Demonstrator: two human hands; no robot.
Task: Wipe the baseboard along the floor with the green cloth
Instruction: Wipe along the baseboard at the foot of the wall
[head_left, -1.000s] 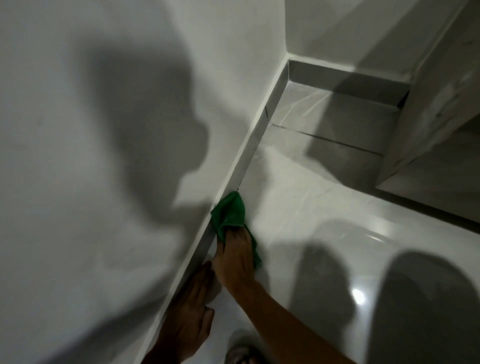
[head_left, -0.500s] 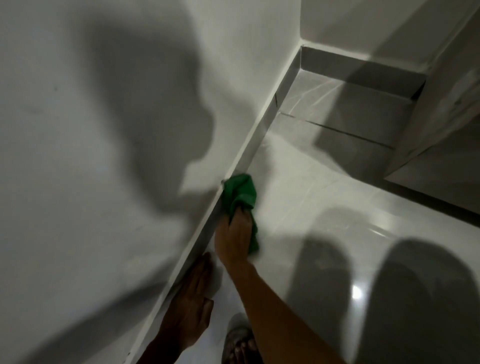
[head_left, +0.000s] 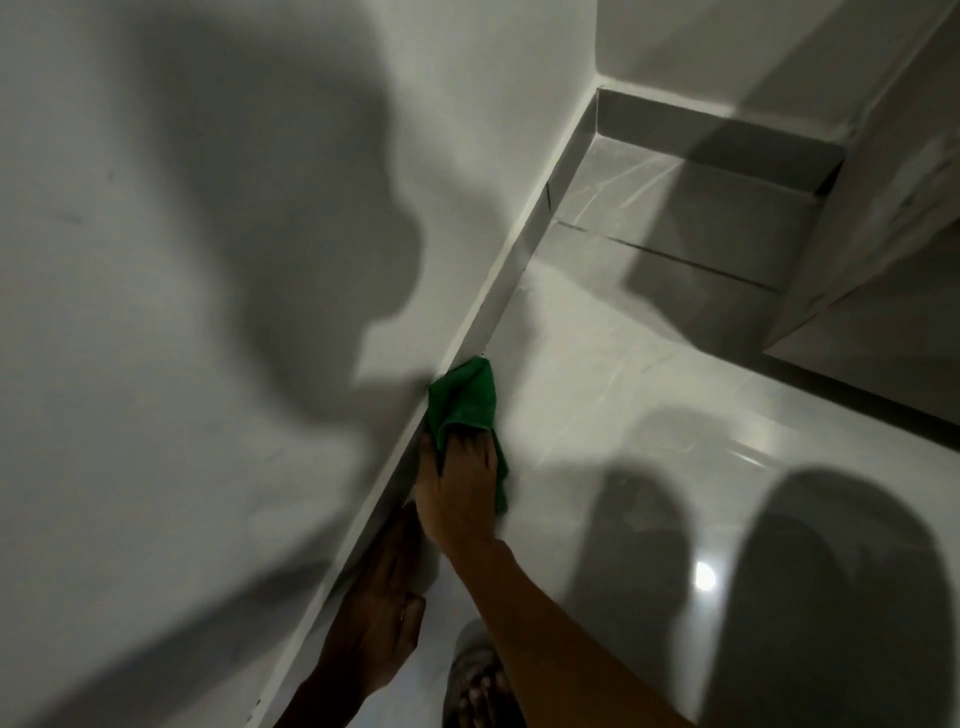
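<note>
The baseboard (head_left: 519, 270) runs along the floor (head_left: 649, 389) to the far corner. Against its middle, the right hand (head_left: 457, 493) grips the green cloth (head_left: 462, 400). Behind it, the left hand (head_left: 379, 603) lies open and flat near the baseboard. The stretch toward the corner seems still unwiped.

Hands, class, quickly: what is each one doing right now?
Left hand: open, flat by the baseboard, holding nothing.
Right hand: closed on the green cloth, pressing it against the baseboard.
</note>
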